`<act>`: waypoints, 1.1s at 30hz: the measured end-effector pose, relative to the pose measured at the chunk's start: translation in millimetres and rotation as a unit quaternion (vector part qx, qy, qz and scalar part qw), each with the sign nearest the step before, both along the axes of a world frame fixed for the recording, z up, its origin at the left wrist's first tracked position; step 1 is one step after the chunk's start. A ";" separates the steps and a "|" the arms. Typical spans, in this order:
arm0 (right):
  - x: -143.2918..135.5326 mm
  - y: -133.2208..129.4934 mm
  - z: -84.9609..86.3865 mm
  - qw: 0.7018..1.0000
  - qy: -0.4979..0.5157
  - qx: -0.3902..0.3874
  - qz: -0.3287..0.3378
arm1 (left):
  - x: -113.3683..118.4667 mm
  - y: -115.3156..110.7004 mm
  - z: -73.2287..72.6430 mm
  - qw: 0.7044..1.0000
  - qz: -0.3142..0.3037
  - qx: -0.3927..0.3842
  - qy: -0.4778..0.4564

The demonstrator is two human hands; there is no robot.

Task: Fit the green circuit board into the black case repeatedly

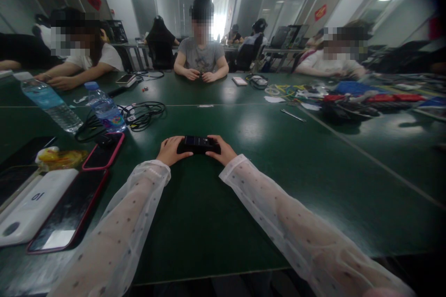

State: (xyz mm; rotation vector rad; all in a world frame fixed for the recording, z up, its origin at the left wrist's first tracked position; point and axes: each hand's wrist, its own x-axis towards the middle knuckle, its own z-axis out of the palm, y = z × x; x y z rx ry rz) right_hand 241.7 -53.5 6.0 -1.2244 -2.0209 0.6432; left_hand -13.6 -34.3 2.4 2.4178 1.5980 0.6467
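Between my two hands is a small black box-shaped device, with a dark panel and small light markings on its upper face. My left hand grips its left end, thumb along the near side and fingers behind. At the opposite end my right hand holds it in the same way. The device is at the green tabletop; whether it rests on it or is lifted slightly I cannot tell. Sheer white dotted sleeves cover both my forearms.
On the left stand two water bottles, black coiled cables, a pink-edged phone, a larger phone and a white power bank. At right lie a wrench and a heap of wires. A person sits opposite.
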 end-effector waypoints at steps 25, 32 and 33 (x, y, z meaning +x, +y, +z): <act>13.4 18.7 -9.8 0.953 0.281 0.032 -0.106 | -0.3 -2.9 4.4 0.999 -0.030 -0.004 0.012; 37.6 26.9 -16.0 0.967 0.103 0.097 -0.212 | -0.5 -2.8 5.5 0.999 -0.028 -0.009 0.016; 38.2 26.4 -16.2 0.969 0.088 0.090 -0.211 | -0.5 -2.7 5.5 0.999 -0.028 -0.009 0.016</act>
